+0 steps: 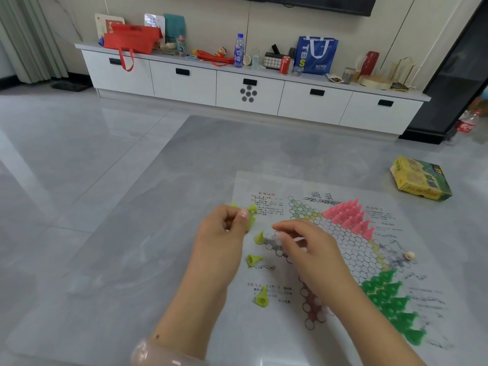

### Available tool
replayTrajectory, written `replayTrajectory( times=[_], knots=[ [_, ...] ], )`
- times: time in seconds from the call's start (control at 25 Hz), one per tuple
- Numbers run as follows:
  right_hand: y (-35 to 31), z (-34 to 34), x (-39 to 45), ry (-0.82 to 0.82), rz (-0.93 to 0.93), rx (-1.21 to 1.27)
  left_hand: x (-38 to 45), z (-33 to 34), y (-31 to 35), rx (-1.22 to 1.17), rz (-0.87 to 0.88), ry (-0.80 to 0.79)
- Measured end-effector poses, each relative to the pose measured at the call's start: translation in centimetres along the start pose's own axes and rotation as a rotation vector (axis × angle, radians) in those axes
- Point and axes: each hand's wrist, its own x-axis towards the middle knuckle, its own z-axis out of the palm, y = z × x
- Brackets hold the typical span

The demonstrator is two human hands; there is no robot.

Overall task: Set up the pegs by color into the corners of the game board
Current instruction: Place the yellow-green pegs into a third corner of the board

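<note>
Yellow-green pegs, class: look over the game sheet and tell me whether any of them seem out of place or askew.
Yes. Three yellow-green pegs lie tipped on their sides along the left of the game sheet, none standing in a circle, unlike the upright pink pegs and green pegs. The left hand holds more.

We note a glossy grey tiled floor [66, 143] reflecting daylight. Against the pale wall [216, 19] stands a long white low cabinet [184, 83] with black drawer handles, its top crowded with bags, bottles and a can. A grey-green curtain [23, 38] hangs left; a dark cabinet [459, 83] stands right.
</note>
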Motion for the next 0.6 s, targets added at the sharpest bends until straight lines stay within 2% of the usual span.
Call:
replayTrajectory(
  times=[0.12,0.2,0.44,0.52,0.6],
  knots=[
    [-2.0,-1.6,-1.0,0.015,0.048,0.286,-1.3,0.8,0.0,-0.226,-0.122,-0.15],
    [-2.9,-1.6,-1.4,-0.008,0.057,0.437,-1.6,1.1,-0.1,-0.276,-0.159,-0.163],
    [-2.6,-0.2,-0.9,-0.094,0.025,0.48,-0.9,2.0,-0.6,-0.264,-0.203,-0.114],
    [-1.9,-0.3,-0.3,-0.083,0.039,0.476,-0.6,2.0,-0.8,-0.145,-0.157,-0.099],
    [-0.7,-0.4,0.5,-0.006,0.073,0.411,-0.1,1.6,-1.6,0.253,0.016,-0.039]
  ],
)
